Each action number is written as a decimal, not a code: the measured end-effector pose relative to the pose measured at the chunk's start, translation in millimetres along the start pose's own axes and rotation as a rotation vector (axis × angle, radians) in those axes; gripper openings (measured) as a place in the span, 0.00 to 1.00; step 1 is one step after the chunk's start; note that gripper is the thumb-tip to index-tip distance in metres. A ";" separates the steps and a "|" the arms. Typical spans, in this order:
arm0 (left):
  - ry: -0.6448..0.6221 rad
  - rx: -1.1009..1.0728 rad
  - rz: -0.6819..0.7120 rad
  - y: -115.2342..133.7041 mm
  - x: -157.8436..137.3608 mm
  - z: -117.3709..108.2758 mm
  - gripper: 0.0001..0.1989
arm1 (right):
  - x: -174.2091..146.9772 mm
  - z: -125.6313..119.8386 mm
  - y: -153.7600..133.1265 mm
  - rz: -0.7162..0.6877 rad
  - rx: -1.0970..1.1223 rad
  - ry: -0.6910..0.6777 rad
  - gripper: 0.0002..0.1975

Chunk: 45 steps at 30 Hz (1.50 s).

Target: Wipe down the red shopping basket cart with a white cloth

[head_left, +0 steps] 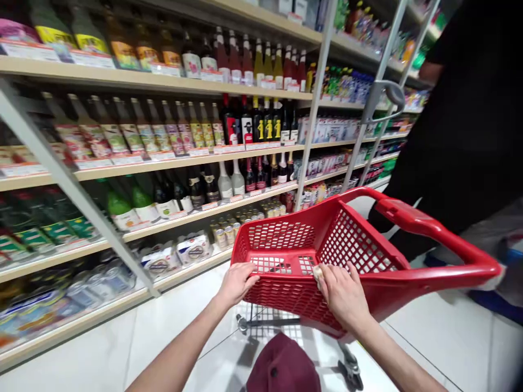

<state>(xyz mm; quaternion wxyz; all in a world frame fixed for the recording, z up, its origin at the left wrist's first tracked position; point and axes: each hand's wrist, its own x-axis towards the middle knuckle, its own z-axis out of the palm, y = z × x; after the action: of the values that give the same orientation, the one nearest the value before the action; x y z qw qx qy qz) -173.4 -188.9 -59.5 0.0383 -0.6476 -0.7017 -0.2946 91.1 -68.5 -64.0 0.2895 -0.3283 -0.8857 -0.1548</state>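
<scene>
A red plastic shopping cart (281,296) with a lattice basket stands side-on in front of me. My left hand (238,284) is closed over the near rim towards its left end, with the thumb along the edge. Further right, my right hand (344,296) also grips this rim, fingers bent over to the inside. A small crumpled pale thing (317,271) shows at its fingertips; I cannot tell what it is. The basket holds no goods that I can see. The cart's thick red handle (441,231) rises at the right.
Shelves (183,158) of bottles line the left and back, with canned packs (194,247) at the bottom. A dark-clothed person (457,120) stands at the right, beyond the cart. A maroon cap (281,365) is close below me. White tiles (163,326) cover the floor.
</scene>
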 end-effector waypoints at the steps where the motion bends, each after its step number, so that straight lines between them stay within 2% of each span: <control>1: -0.027 0.006 0.033 -3.8 -8.1 -2.8 0.15 | 4.5 4.7 -17.4 -0.002 0.011 0.002 0.15; 4: -0.060 0.009 0.041 -15.7 -31.5 -11.7 0.17 | 24.4 18.7 -93.8 -0.061 0.094 0.000 0.15; 7: 0.027 0.013 -0.058 -34.4 -52.1 -22.7 0.17 | 39.8 24.7 -158.5 -0.139 0.179 0.014 0.14; 10: 0.122 0.008 -0.191 -58.1 -70.9 -32.9 0.17 | 42.2 23.2 -174.5 -0.247 0.248 0.025 0.13; 14: 0.182 -0.073 -0.209 -82.0 -96.2 -44.7 0.18 | 41.5 23.9 -179.9 -0.288 0.312 0.046 0.12; 17: 0.249 -0.071 -0.211 -92.0 -115.0 -56.6 0.15 | 46.5 27.8 -221.5 -0.323 0.382 0.082 0.12; 20: 0.247 -0.032 -0.209 -102.0 -130.7 -72.4 0.13 | 52.2 26.9 -255.5 -0.393 0.373 0.083 0.12; 23: 0.236 -0.002 -0.236 -113.8 -141.0 -86.6 0.13 | 52.3 22.5 -250.5 -0.422 0.324 0.051 0.12; 26: 0.246 0.008 -0.257 -120.9 -146.2 -95.0 0.13 | 50.2 19.0 -248.2 -0.360 0.320 0.089 0.12; 31: 0.241 0.167 -0.276 -107.7 -148.8 -101.6 0.15 | 52.7 20.9 -293.3 -0.397 0.373 0.142 0.13; 33: 0.195 0.262 -0.223 -96.8 -150.3 -99.7 0.18 | 51.9 22.8 -299.0 -0.420 0.371 0.150 0.13; 37: 0.033 0.370 -0.119 -82.2 -155.1 -89.2 0.28 | 45.8 27.9 -296.8 -0.411 0.325 0.205 0.15; 40: 0.045 0.420 -0.177 -82.7 -157.6 -85.5 0.32 | 44.9 30.3 -293.2 -0.474 0.304 0.238 0.16; 42: 0.054 0.423 -0.198 -86.0 -157.7 -86.1 0.33 | 45.5 29.3 -280.5 -0.505 0.282 0.218 0.17; 45: 0.071 0.400 -0.201 -89.5 -156.2 -86.0 0.33 | 43.8 26.1 -257.9 -0.409 0.223 0.179 0.18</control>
<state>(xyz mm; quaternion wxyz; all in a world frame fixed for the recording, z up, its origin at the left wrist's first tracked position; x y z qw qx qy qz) -260.3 -366.1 -89.2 0.1611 -0.5430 -0.8055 -0.1743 -119.7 -224.8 -79.2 0.3640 -0.0930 -0.9161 -0.1402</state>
